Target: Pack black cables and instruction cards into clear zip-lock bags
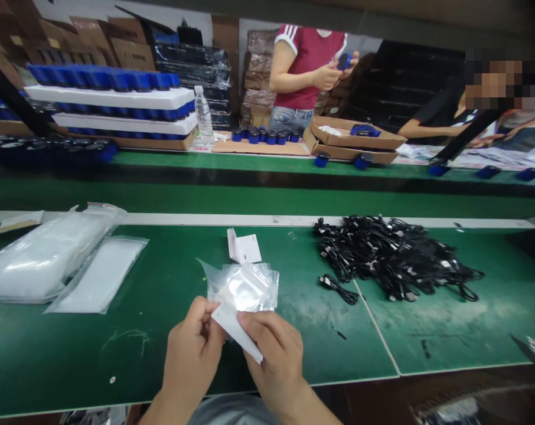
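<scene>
Left hand [192, 348], right hand [271, 363]; one bag [243, 289] held

The plastic bag [243, 289] looks clear with a silvery sheen, though glare makes that hard to judge, and the card [232, 326] against it is white. The bench mat [94, 366] is green, the cables [382, 260] are black, and a co-worker's red T-shirt [309, 65] has white sleeve stripes.

Bench [94, 360] carries plastic bags [50, 260] at frame left, a folded leaflet [244, 248] at centre, a cable heap [382, 257] at right; second bench [250, 160] behind.
</scene>
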The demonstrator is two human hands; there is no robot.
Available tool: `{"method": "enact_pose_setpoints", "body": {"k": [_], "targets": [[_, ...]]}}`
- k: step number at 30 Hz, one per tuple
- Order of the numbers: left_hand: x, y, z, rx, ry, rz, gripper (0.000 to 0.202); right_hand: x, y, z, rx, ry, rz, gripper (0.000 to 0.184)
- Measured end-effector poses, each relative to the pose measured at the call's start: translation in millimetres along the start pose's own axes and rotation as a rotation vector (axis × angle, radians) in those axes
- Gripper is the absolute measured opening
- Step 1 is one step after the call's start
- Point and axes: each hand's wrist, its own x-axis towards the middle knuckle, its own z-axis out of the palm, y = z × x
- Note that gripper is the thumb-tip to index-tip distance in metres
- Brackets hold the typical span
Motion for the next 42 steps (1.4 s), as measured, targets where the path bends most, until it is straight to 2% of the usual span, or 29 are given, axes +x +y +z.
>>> {"method": "enact_pose_setpoints", "body": {"k": [3, 6, 10, 13, 15, 17, 19, 21, 22, 23, 25, 26, 29, 31, 33, 35, 37, 39, 42], "targets": [[-5, -1, 3.7, 0.236, 0.029, 0.171, 0.022, -2, 0, 4, -0.199, -0.085, 0.053, 0.026], [-9, -5, 10.2, 0.364, 0.053, 0.319, 0.023, 0, -2, 6, -0.267, -0.21, 0.148, 0.022], [-12, -8, 16.7, 0.386, -0.022, 0.434, 0.025, 9, -7, -7, -0.064, -0.405, 0.349, 0.018], [-12, -8, 16.6, 0.41, -0.071, 0.466, 0.025, 17, -9, -26, 0.16, -0.552, 0.352, 0.025], [-12, -8, 15.1, 0.398, -0.094, 0.467, 0.023, 19, -8, -35, 0.21, -0.586, 0.357, 0.024], [-13, -7, 13.6, 0.359, -0.121, 0.476, 0.02, 20, -4, -36, 0.194, -0.53, 0.419, 0.02], [-15, -4, 12.6, 0.316, -0.142, 0.5, 0.016, 17, 2, -30, 0.171, -0.365, 0.521, 0.012], [-18, 0, 12.2, 0.271, -0.186, 0.529, 0.013, 14, 10, -19, 0.216, -0.211, 0.611, 0.021], [-19, 2, 12.1, 0.246, -0.222, 0.539, 0.013, 12, 14, -12, 0.268, -0.193, 0.644, 0.025], [-19, 4, 12.1, 0.222, -0.263, 0.539, 0.013, 9, 17, -7, 0.326, -0.216, 0.666, 0.023], [-19, 5, 12.7, 0.179, -0.335, 0.515, 0.015, 7, 22, -1, 0.399, -0.298, 0.696, 0.006], [-18, 5, 13.2, 0.165, -0.349, 0.487, 0.015, 7, 24, -2, 0.409, -0.323, 0.704, 0.006], [-11, -1, 16.1, 0.14, -0.328, 0.39, 0.014, 15, 30, -25, 0.35, -0.402, 0.638, 0.01], [-7, -6, 18.7, 0.129, -0.322, 0.317, 0.015, 26, 38, -52, 0.129, -0.469, 0.539, 0.03], [-4, -8, 21.5, 0.102, -0.329, 0.248, 0.019, 37, 53, -79, -0.285, -0.34, 0.551, 0.041], [-3, -8, 24.0, 0.063, -0.331, 0.176, 0.024, 45, 71, -99, -0.571, -0.289, 0.589, 0.05], [-3, -5, 25.9, 0.031, -0.324, 0.119, 0.026, 49, 87, -111, -0.612, -0.32, 0.616, 0.041], [-3, -2, 27.4, 0.008, -0.32, 0.098, 0.026, 49, 97, -116, -0.535, -0.374, 0.621, 0.023], [-2, 0, 28.8, -0.018, -0.312, 0.11, 0.025, 45, 90, -111, -0.405, -0.417, 0.609, 0.008]]}}
